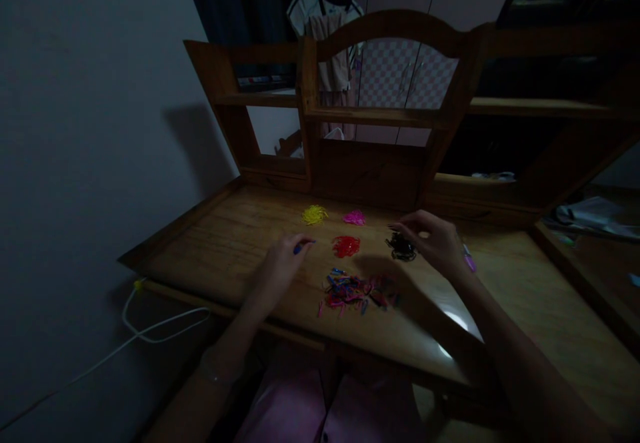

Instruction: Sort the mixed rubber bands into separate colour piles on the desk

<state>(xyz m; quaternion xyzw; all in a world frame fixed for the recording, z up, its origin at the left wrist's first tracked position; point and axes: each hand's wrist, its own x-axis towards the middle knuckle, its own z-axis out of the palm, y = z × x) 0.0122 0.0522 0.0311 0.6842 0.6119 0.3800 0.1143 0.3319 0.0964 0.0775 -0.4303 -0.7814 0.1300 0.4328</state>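
Observation:
My left hand (286,256) is closed in a pinch over the left part of the desk, with a small blue piece (298,249) showing at its fingers. My right hand (433,237) is pinched at the edge of a pile of black loop-like pieces (401,247); a small dark piece seems to show at its fingertips. Between the hands lies a red pile (346,246). Farther back are a yellow pile (314,215) and a pink pile (355,217). Nearer my body spreads a mixed-colour heap (350,291) of similar thin pieces. Their exact kind is too small to tell.
A wooden shelf unit (375,117) rises along the back of the desk (215,236). Right of my right hand lies a purple-and-white object (469,259). A white cable (150,333) hangs off the left front edge, beside the wall (95,129).

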